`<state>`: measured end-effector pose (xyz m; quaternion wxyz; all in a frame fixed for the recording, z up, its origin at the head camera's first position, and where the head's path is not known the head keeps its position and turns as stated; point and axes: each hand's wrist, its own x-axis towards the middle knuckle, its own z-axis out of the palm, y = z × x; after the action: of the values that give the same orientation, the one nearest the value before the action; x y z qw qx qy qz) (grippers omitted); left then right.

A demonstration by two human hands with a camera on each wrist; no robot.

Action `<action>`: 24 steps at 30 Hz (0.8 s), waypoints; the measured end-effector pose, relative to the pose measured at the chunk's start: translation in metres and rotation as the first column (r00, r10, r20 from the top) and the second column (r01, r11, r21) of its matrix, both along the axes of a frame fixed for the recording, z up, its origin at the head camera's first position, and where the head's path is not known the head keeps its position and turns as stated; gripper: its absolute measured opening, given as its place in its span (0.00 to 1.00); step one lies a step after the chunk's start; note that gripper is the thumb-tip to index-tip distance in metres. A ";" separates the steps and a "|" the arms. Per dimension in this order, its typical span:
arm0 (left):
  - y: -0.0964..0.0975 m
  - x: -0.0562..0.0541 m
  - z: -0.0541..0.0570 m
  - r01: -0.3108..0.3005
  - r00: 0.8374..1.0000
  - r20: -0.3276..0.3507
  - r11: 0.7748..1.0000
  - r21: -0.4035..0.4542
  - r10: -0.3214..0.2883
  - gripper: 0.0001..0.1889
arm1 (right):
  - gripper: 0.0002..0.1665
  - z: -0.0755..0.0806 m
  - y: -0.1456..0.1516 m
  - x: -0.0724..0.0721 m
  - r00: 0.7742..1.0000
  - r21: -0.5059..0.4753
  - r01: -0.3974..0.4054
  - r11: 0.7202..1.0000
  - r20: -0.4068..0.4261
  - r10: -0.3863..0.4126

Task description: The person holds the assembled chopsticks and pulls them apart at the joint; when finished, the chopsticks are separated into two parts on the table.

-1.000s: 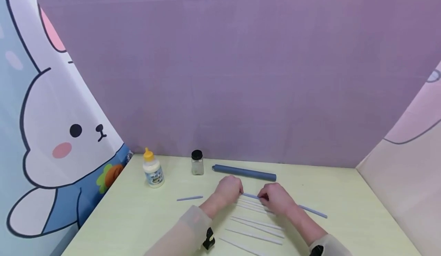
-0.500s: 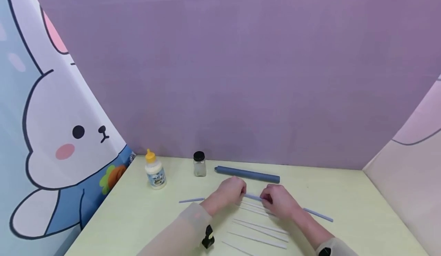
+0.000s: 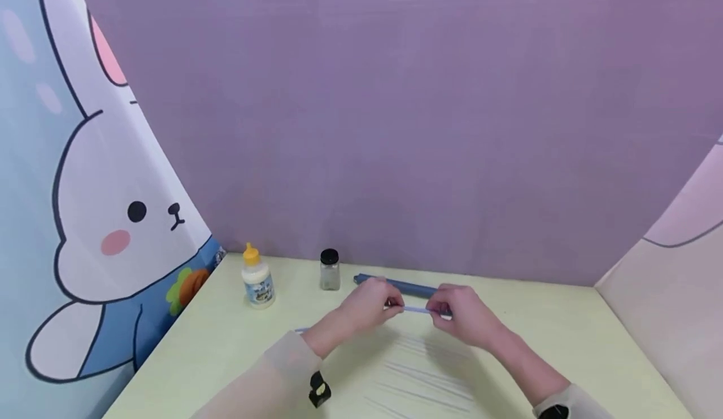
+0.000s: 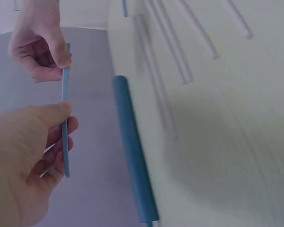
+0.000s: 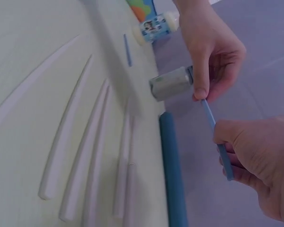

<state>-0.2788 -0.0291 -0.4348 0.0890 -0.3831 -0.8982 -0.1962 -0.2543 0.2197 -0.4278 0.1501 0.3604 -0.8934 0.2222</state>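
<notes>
Holding a slim blue strip (image 3: 416, 309) above the tabletop (image 3: 565, 344), pinched by both hands.
The left hand (image 3: 369, 303) and right hand (image 3: 465, 315) each grasp it between thumb and fingers (image 4: 72, 124), a stretch bare between them. Below the fingers, toward the person, lie white strips (image 3: 423, 375); beyond the fingers lies a thick blue rod (image 3: 418, 289), with a jar (image 3: 330, 275) and squeeze bottle (image 3: 258, 286) to their left. The step in hand seems to be two-handed handling of this strip; the next move likely calls for an even, light pinch, as it could bend.
</notes>
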 end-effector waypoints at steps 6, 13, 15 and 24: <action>-0.007 0.014 0.015 0.040 0.999 -0.020 0.999 0.009 -0.040 0.03 | 0.10 0.016 -0.001 0.008 0.999 0.032 -0.040 0.999 0.005 0.040; -0.006 0.022 0.015 0.065 0.996 -0.061 0.998 0.017 -0.064 0.04 | 0.11 0.017 0.004 0.020 0.999 0.037 -0.032 0.999 0.002 0.032; -0.007 0.023 0.014 0.069 0.996 -0.062 0.997 0.018 -0.068 0.04 | 0.11 0.016 0.004 0.022 0.999 0.033 -0.032 0.999 -0.001 0.032; -0.009 0.029 0.008 0.082 0.992 -0.102 0.997 0.010 -0.080 0.04 | 0.10 0.012 0.004 0.028 0.999 0.017 -0.052 0.998 -0.005 0.052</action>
<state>-0.2493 -0.0381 -0.4264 0.1293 -0.4280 -0.8749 -0.1862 -0.2265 0.2232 -0.4157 0.1437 0.3856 -0.8851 0.2174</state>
